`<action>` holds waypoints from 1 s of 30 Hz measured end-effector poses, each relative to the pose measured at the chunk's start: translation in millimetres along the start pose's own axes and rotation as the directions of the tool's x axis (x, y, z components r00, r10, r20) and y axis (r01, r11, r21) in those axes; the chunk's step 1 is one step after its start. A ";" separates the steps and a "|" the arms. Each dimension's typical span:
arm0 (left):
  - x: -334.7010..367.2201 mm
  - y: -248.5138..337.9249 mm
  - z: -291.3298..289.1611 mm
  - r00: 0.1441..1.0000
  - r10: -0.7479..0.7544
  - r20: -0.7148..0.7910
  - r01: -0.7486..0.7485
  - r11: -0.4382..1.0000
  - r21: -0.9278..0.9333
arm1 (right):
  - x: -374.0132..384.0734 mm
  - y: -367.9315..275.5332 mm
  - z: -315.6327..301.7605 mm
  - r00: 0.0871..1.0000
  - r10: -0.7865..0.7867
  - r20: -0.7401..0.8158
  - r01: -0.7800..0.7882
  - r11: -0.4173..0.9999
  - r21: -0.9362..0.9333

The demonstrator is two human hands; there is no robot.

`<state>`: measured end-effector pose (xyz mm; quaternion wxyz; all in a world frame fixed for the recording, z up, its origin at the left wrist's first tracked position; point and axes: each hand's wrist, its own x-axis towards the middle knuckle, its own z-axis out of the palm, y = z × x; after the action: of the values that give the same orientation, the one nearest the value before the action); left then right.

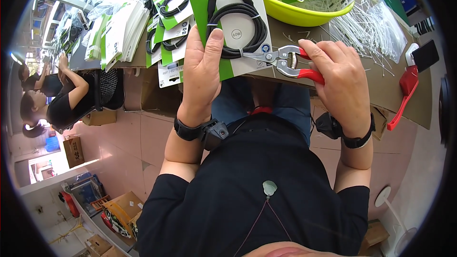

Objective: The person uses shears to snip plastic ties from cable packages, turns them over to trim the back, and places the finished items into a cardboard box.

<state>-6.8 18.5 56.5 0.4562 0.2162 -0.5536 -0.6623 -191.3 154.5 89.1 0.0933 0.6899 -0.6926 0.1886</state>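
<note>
At 12 o'clock, a white-and-green cable card point(234, 19) bearing a black coiled cable point(259, 27) is held upright over the bench point(381, 90) in the left hand point(201, 74). Red-handled snips point(270, 57) are gripped at 1 to 2 o'clock by the right hand point(342, 69). The cable's braid could be nicked if the snips are squeezed while the points stray inward, since they sit at the coil's lower edge, right beside a white tie point(241, 51); the card could also be creased or scored if it is tilted against the blade. Whether the tie is touched cannot be told, nor whether the blades are parted. The card's lower left edge is pinched by the left fingers, thumb across the front, so the coil lies just to their 2 o'clock. The right fingers are wrapped around the spread handles, with the coil at their 10 o'clock, well apart from them. At 1 o'clock a lime bowl point(304, 16) is seen, with loose white ties point(364, 31) at 2 o'clock.
</note>
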 end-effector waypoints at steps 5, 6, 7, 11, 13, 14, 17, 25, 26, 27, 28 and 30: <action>-1.2 -4.2 -1.5 1.000 -0.014 0.004 0.014 1.000 -0.013 | 2.0 2.4 -3.4 1.000 -0.023 0.022 0.023 1.000 0.000; -1.1 -5.9 -2.2 1.000 -0.010 0.001 0.010 1.000 0.002 | 2.9 2.6 -4.7 0.999 -0.033 0.012 0.033 0.999 0.001; -0.7 -5.3 -2.3 1.000 -0.009 0.000 0.009 1.000 0.002 | 3.8 3.0 -5.7 0.999 -0.035 0.012 0.035 0.999 0.002; 0.4 -1.5 -1.6 0.999 -0.014 0.044 0.012 0.999 0.048 | 5.9 4.9 -7.5 0.996 -0.076 -0.043 0.076 0.997 0.004; -0.5 -1.3 -0.6 0.999 -0.019 0.042 0.017 0.999 0.045 | 5.5 5.4 -7.0 0.996 -0.085 -0.023 0.085 0.996 -0.003; -0.6 -1.3 -0.3 0.999 -0.022 0.041 0.020 0.999 0.043 | 5.3 5.8 -6.4 0.996 -0.090 -0.013 0.090 0.996 -0.006; 1.6 -0.7 -0.6 0.997 -0.039 0.062 0.040 0.999 -0.013 | 2.2 9.7 -1.8 0.997 -0.047 0.054 0.045 0.998 0.038; 1.0 -4.5 -0.8 0.998 0.065 0.009 -0.066 0.994 0.089 | -1.4 12.4 10.7 0.998 0.038 0.050 -0.049 0.971 0.234; 0.7 -4.4 -1.6 0.991 0.129 0.020 -0.131 0.976 0.174 | -0.9 11.2 11.2 0.998 0.052 0.023 -0.056 0.969 0.242; 0.2 -4.4 -2.6 0.991 0.129 0.021 -0.131 0.976 0.174 | -0.7 10.2 12.3 0.998 0.053 0.023 -0.057 0.969 0.242; -0.6 -4.5 -3.7 0.985 0.172 0.023 -0.172 0.955 0.242 | -0.7 9.1 13.9 0.998 0.060 0.023 -0.064 0.965 0.255; -2.2 -4.6 -5.0 0.966 0.254 0.035 -0.249 0.894 0.373 | -0.9 7.3 16.3 0.997 0.075 0.023 -0.078 0.956 0.282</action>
<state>-3.4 17.6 50.4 0.4924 0.2304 -0.6896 -0.4785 -196.4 148.8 72.9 -0.0178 0.6700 -0.6853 0.2847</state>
